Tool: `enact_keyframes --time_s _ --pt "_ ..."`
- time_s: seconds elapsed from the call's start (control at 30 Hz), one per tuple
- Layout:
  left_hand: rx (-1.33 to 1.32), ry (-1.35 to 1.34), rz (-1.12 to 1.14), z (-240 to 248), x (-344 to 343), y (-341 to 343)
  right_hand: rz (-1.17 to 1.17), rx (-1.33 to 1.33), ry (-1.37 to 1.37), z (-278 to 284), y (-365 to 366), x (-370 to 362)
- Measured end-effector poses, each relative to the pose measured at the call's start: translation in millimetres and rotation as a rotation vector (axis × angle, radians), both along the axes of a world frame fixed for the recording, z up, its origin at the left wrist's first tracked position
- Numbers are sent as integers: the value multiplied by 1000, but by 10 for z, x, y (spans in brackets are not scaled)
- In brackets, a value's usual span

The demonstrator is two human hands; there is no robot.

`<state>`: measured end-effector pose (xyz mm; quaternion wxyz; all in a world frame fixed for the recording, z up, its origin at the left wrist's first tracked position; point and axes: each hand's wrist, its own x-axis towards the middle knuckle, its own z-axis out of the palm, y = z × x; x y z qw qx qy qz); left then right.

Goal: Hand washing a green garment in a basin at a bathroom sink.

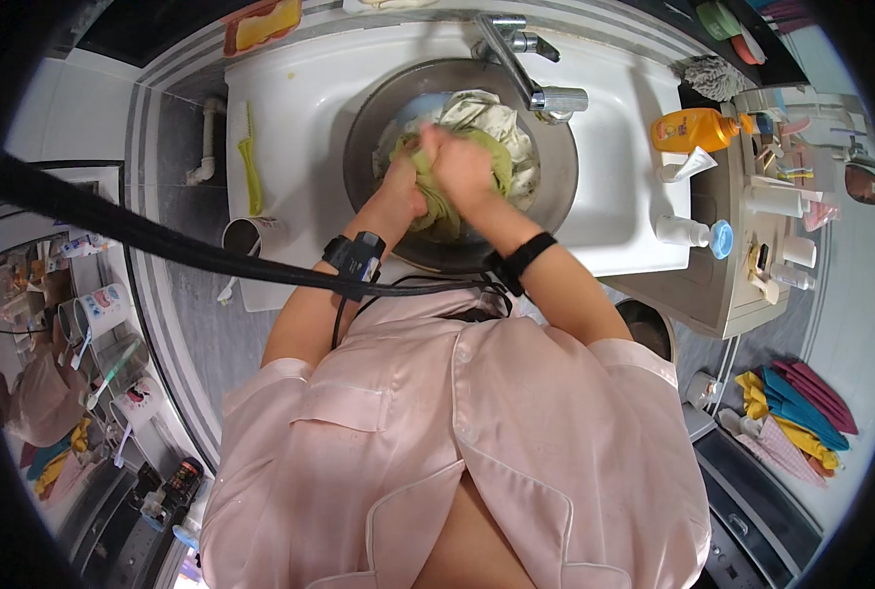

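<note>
A green cloth (494, 157) is bunched up over a round grey metal basin (559, 187) set in the white sink. My left hand (401, 188) is closed on the cloth's left side. On top and to the right, my right hand (462, 169) grips the same cloth, its fingers slightly blurred. The two hands are close together. Beneath and behind them, a white patterned cloth (485, 116) lies in the basin, partly covered by the green one. Some bluish-white water shows at the basin's far left. Each of my wrists wears a black strap.
A chrome faucet (516, 69) reaches over the basin's far right rim. On the left ledge lie a green-handled brush (249, 172) and a cup (253, 236). An orange pump bottle (695, 130), a white tube (688, 165) and a white bottle (682, 231) stand along the right edge.
</note>
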<state>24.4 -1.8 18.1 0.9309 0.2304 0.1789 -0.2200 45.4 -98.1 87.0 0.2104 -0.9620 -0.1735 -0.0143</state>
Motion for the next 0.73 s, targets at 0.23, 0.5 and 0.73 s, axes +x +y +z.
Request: enact_keyframes --time_s 0.23,0.5,0.73 --pt "31 463 -32 461 104 -83 -197 4 51 -77 -183 223" --pt "980 -611 -229 442 -64 125 119 27 28 137 106 -269" --pt "-172 270 -37 -122 106 -58 -182 -1 71 -22 -119 302"
